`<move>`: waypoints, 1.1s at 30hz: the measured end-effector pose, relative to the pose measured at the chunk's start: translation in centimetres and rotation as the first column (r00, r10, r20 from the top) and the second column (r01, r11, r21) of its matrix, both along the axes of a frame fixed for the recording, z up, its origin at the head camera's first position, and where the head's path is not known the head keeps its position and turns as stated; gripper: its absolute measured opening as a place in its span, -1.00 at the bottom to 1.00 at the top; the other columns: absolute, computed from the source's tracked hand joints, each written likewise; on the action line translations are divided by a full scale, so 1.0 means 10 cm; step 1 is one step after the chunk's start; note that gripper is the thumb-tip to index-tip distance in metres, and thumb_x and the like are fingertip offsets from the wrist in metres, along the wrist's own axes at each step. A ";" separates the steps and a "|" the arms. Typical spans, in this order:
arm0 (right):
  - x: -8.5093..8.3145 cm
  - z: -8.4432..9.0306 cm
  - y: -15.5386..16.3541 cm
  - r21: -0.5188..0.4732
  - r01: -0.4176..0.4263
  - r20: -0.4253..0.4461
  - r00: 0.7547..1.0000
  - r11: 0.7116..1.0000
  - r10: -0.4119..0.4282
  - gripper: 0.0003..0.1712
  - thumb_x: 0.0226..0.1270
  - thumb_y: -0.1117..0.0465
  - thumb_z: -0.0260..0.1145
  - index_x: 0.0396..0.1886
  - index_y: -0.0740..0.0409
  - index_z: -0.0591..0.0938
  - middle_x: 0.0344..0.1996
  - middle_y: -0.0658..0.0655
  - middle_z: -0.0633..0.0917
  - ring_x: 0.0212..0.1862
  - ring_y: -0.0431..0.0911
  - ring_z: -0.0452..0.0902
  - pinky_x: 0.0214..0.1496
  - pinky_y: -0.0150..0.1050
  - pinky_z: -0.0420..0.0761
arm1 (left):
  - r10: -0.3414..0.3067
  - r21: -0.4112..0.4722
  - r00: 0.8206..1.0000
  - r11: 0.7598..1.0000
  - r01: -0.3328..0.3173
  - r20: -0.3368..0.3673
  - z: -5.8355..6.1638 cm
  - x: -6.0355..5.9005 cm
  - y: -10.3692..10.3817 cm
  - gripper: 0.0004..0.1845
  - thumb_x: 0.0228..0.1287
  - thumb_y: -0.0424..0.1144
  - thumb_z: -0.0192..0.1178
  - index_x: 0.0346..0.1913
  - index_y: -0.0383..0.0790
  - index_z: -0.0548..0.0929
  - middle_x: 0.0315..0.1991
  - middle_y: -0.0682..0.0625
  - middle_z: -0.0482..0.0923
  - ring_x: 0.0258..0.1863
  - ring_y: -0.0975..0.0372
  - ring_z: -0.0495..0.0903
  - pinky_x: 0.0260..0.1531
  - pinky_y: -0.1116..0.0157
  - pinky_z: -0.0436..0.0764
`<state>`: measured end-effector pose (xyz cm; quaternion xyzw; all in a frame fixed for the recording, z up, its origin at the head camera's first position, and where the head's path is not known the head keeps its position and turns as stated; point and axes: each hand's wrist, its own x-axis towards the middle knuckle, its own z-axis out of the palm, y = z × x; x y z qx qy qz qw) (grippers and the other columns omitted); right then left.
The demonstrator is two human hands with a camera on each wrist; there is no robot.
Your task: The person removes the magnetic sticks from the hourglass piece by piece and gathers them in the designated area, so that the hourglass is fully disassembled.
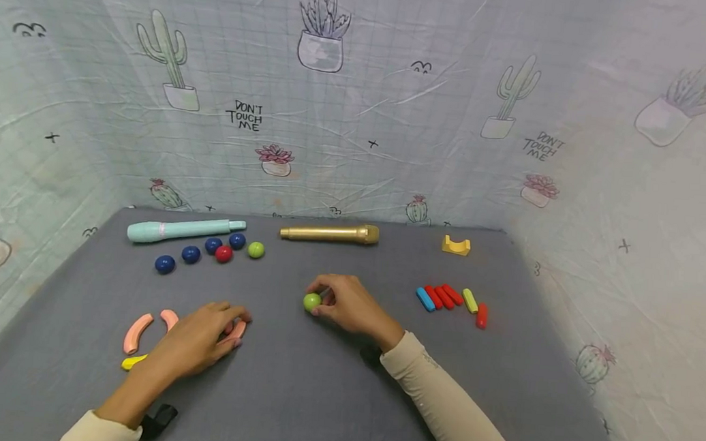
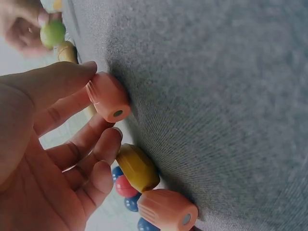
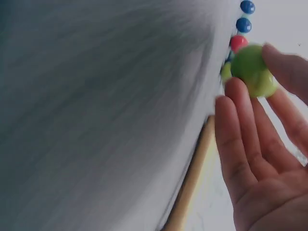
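My right hand (image 1: 350, 306) pinches a shiny green ball (image 1: 312, 303) between thumb and fingers, near the middle of the table. In the right wrist view the green ball (image 3: 254, 71) sits at the fingertips. To the left, my left hand (image 1: 197, 339) holds a pink curved piece (image 1: 236, 330) between thumb and fingers. Its end, with a small dark round inset, shows in the left wrist view, where the pink piece (image 2: 109, 97) is right at the grey cloth. Two more pink curved pieces (image 1: 137, 334) and a yellow piece (image 1: 133, 362), partly hidden, lie beside the left hand.
Several blue balls (image 1: 191, 254), a red ball (image 1: 223, 254) and another green ball (image 1: 256, 250) lie at back left, before a mint microphone-shaped piece (image 1: 185, 230). Behind are a gold microphone (image 1: 329, 233) and yellow cradle (image 1: 456, 246). Short red, blue and yellow sticks (image 1: 444, 296) lie right.
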<state>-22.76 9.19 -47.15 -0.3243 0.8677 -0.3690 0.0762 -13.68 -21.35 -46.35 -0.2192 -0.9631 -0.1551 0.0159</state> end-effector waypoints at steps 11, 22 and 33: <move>-0.48 -0.03 -1.00 0.009 0.134 0.015 0.991 0.991 -0.134 -0.68 0.27 0.15 0.63 0.01 -0.09 0.78 -0.02 -0.07 0.83 -0.03 -0.20 0.75 0.05 -0.28 0.67 | 0.023 -0.032 1.000 0.999 -0.023 -0.003 0.01 0.05 0.00 -0.68 0.22 -0.19 0.57 0.02 -0.02 0.77 -0.33 0.17 0.50 -0.29 0.31 0.44 -0.28 0.24 0.47; -0.57 -0.03 -1.57 0.063 0.199 0.004 0.980 0.978 -0.199 -0.72 0.27 0.22 0.62 -0.04 -0.03 0.80 -0.10 -0.09 0.84 0.01 -0.20 0.70 0.12 -0.33 0.57 | 0.052 -0.028 0.998 0.998 -0.054 -0.042 -0.04 0.10 -0.16 -0.66 0.13 -0.21 0.62 -0.04 0.00 0.77 -0.26 0.19 0.56 -0.15 0.23 0.54 -0.18 0.13 0.57; -0.39 0.06 -1.11 0.023 0.154 -0.086 0.985 0.988 -0.152 -0.56 0.40 0.19 0.52 0.24 0.08 0.71 0.19 0.11 0.79 0.15 -0.03 0.76 0.24 -0.19 0.66 | 0.124 -0.032 0.990 0.991 -0.127 -0.066 -0.02 0.13 -0.42 -0.69 0.18 -0.27 0.56 -0.01 -0.09 0.78 -0.14 -0.01 0.69 -0.04 0.00 0.67 0.00 -0.08 0.64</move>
